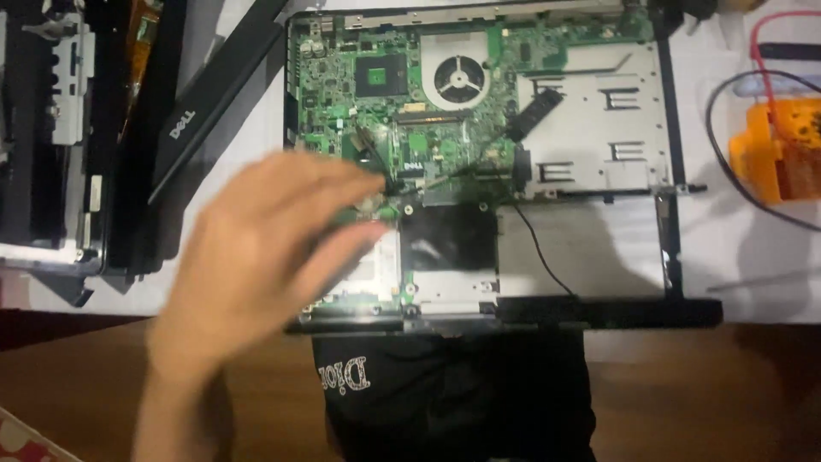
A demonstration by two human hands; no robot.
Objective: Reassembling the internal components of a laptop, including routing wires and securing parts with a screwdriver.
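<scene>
Over the lower left part of the opened black laptop base (684,310), a blurred left hand (256,257) reaches in, its fingers (342,175) spread loosely and gripping nothing, the tips near a small dark connector (395,185) at the middle of the green circuit board (342,111). Whether they touch it, I cannot tell. That base acts as a shallow tray on the white surface (753,257): it holds the green board at the upper left, a round silver cooling fan (459,79) beside a dark square chip (380,77), a flat silver metal plate (599,120) on the right, a black square panel (449,238) lower down, and a thin black cable (539,257) trailing across a bare bay. Left of it lie a long black plastic strip (214,103) and another dismantled black casing (51,128). At the right edge sits an orange plastic holder (774,150) with red and black wires (757,60). The right hand is not in view.
</scene>
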